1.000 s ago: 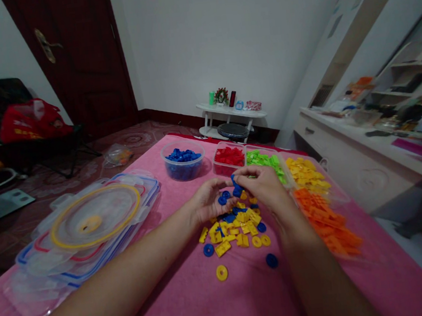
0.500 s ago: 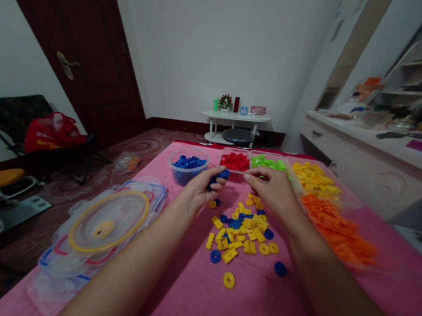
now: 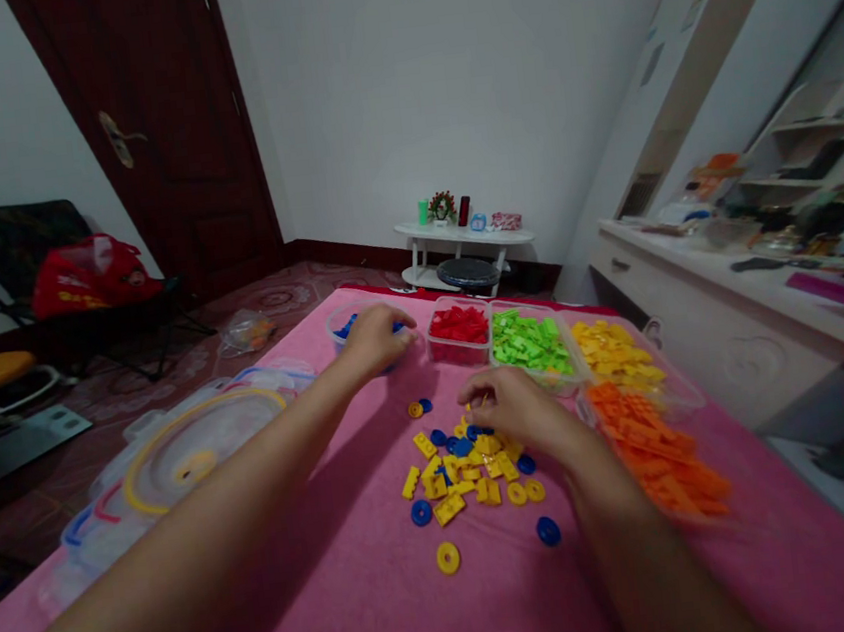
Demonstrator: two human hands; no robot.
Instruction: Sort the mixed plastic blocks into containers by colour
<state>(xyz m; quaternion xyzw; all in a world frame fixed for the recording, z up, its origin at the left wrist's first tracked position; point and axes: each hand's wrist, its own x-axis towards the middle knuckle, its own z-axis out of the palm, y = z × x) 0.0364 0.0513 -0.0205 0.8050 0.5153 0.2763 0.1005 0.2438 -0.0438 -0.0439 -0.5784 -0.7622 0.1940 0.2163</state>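
While left hand (image 3: 374, 337) covers tub (image 3: 340, 326) | right hand (image 3: 511, 409) curled, maybe pinching bricks (image 3: 476, 471)

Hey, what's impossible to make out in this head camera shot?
Head view, left hand: it covers the blue tub, hiding whether its fingers hold anything.
Head view, right hand: it hides the pieces beneath it in the yellow and blue pile.
Head view, small white table: the items on it are too small to identify.

Blue tub (image 3: 338, 327) mostly hidden, left hand (image 3: 374, 338) over it
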